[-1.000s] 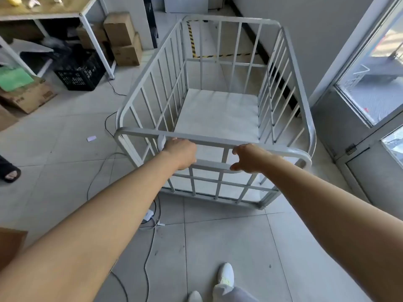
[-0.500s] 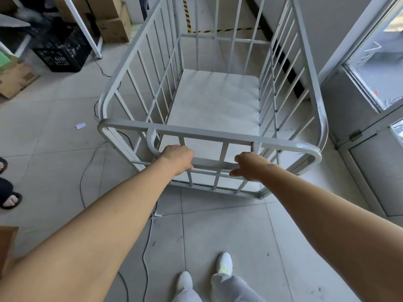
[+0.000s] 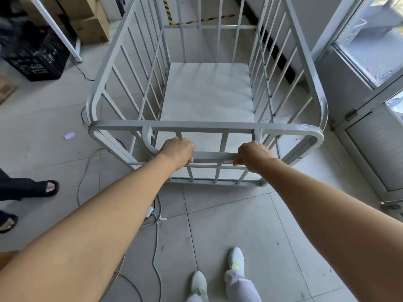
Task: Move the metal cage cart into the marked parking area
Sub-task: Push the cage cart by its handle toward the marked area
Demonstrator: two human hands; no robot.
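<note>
On the tiled floor (image 3: 239, 225) just ahead of the person stands the cart (image 3: 207, 94), empty. The left hand (image 3: 177, 150) and right hand (image 3: 254, 155) each have fingers clamped around its handle bar (image 3: 214, 156). Striped tape (image 3: 205, 19) lies beyond it.

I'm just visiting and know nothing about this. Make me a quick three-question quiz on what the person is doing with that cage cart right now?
1. True or false: both hands grip the handle bar of the metal cage cart.
2. What marks the floor beyond the cart's far end?
A. yellow-and-black striped tape
B. a red cone
C. a blue mat
3. Fill in: the cart's floor is ____ (loaded or empty).

Key
1. True: the left hand and the right hand are both closed on the bar.
2. A: the striped tape shows through the far bars.
3. Empty.
</note>
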